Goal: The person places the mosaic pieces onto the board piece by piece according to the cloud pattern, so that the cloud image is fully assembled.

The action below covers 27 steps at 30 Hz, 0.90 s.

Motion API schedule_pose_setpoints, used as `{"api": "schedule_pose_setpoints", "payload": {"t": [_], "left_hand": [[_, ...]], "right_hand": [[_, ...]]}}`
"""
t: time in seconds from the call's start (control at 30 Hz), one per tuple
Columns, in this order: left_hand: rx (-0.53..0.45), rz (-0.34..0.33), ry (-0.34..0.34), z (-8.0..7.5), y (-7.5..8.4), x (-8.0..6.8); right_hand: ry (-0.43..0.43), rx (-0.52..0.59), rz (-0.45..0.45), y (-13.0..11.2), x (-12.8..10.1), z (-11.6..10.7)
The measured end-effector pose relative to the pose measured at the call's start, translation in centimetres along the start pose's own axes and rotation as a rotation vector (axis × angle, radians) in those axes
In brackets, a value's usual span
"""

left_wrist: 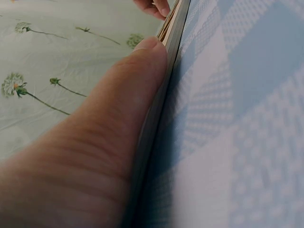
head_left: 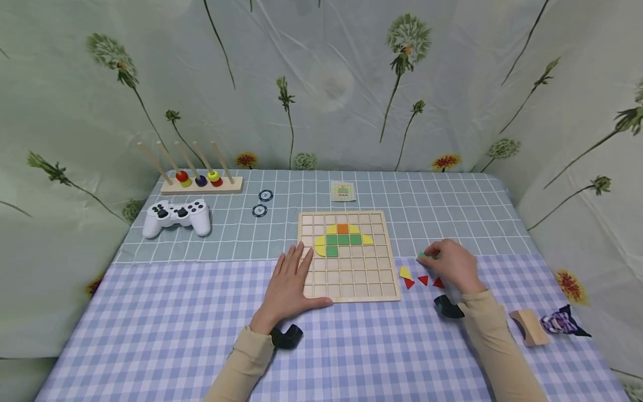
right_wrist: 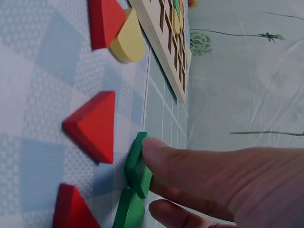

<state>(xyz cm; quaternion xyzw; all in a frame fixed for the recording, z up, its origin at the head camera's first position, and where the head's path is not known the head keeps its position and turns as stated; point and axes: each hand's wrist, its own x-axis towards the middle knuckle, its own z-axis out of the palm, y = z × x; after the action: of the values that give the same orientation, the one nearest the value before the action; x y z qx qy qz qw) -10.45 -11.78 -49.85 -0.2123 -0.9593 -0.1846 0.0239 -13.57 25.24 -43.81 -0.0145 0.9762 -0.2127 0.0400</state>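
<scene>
Two green wooden squares (right_wrist: 135, 190) at right hand (head_left: 452, 265), gridded board (head_left: 348, 257)

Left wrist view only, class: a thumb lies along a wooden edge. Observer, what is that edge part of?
Observer: A wooden grid board, with yellow, orange and green pieces in its upper rows.
Operator: What is the other of the two hands doing?
Observer: The right hand pinches a green piece to the right of the board.
Operator: Anything loose nearby?
Observer: Three red triangles and one yellow piece lie beside that hand.
</scene>
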Motion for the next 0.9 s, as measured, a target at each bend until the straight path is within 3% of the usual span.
{"api": "schedule_pose_setpoints", "payload": {"t": [0.37,0.57,0.73,0.9], "left_hand": [[-0.003,0.007,0.013,0.1,0.0,0.0],[-0.006,0.016,0.027,0.0,0.0,0.0],[0.002,0.005,0.001,0.0,0.1,0.0],[0.009,0.000,-0.007,-0.1,0.1,0.0]], "right_hand": [[-0.017,0.115,-0.088,-1.8,0.1,1.1],[0.000,0.223,-0.165,-5.0,1.4,2.4],[-0.016,0.331,-0.237,-7.9,2.4,3.7],[-0.028,0.348,-0.282,-10.2,3.2,5.0]]}}
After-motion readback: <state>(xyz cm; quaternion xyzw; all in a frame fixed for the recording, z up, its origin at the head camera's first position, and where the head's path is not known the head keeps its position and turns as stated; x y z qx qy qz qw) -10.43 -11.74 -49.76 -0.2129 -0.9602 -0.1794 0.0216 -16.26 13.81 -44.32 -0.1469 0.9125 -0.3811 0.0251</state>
